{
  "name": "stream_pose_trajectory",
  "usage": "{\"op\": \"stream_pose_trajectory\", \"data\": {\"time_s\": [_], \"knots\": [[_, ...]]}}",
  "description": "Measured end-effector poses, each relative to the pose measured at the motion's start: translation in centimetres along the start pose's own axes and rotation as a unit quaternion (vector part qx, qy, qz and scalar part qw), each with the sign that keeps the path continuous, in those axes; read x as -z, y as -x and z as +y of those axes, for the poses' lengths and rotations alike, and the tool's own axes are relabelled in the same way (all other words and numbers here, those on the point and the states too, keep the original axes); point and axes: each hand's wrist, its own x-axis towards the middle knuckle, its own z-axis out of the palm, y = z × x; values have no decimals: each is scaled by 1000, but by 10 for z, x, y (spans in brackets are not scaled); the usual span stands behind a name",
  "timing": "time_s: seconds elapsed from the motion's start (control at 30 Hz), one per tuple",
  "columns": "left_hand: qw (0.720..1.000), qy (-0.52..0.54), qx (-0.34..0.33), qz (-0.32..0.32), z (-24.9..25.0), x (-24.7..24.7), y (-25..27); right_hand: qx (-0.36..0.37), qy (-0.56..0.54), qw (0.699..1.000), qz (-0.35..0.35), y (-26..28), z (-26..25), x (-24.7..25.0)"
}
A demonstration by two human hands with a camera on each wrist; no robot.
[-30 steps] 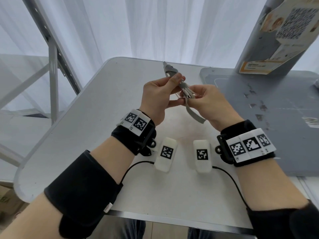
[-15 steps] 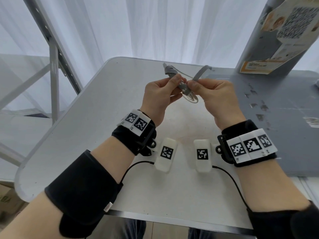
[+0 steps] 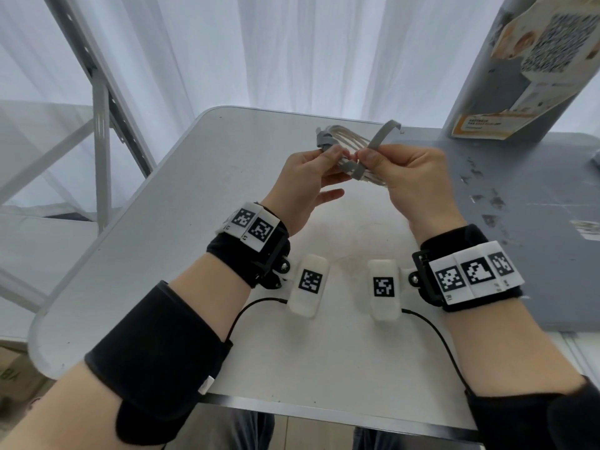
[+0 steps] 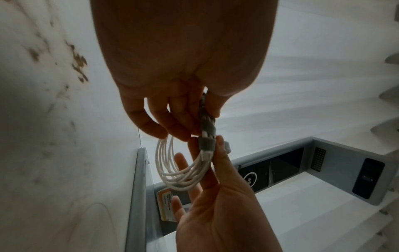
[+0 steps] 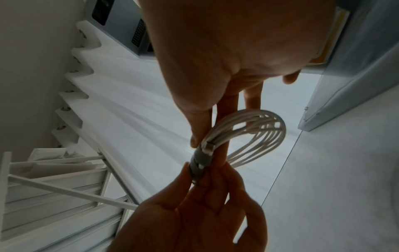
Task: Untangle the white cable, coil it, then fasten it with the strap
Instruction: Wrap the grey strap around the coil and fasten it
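The white cable (image 3: 349,138) is coiled into a small bundle of loops, held in the air over the white table (image 3: 156,241). My left hand (image 3: 334,154) pinches the bundle's left part between thumb and fingers. A grey strap (image 3: 354,168) is wound round the bundle's middle, and its free tail (image 3: 384,133) sticks up and to the right. My right hand (image 3: 367,157) pinches the strap where it meets the bundle. The left wrist view shows the loops (image 4: 179,170) hanging below the strap turns (image 4: 207,127). The right wrist view shows the strap (image 5: 199,160) between both hands' fingertips and the loops (image 5: 261,129) fanned out.
A grey tabletop (image 3: 535,222) adjoins the white table on the right, with a grey upright unit (image 3: 506,79) bearing paper labels at its back. A metal frame (image 3: 100,125) stands to the left, and white curtains hang behind.
The strap's tail, which hung below my right hand a second ago, has been swung up over the bundle and now points up and right. Both hands rose slightly.
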Motion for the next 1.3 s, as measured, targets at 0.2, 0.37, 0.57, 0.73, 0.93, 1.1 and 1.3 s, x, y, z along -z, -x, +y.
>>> {"op": "stream_pose_trajectory", "data": {"time_s": [0.2,0.37,0.57,0.73,0.93,1.1,1.3], "knots": [[1000,3,-23,-14,-1,-1,1,8,7,1000,-24,-1,2,1],[1000,-15,-15,-13,0,-5,3,16,35,998,-40,-2,6,-2],[999,-24,39,11,-2,-3,2,20,59,998,-27,-4,5,-2],[996,-38,61,60,-6,2,0,47,74,996,3,-1,0,-2],[998,34,41,30,-4,4,0,67,90,994,-17,4,-4,0],[1000,4,6,22,-5,6,0,60,77,995,-20,3,-3,1],[998,-39,-35,31,-8,3,-1,51,97,994,-18,0,2,2]]}}
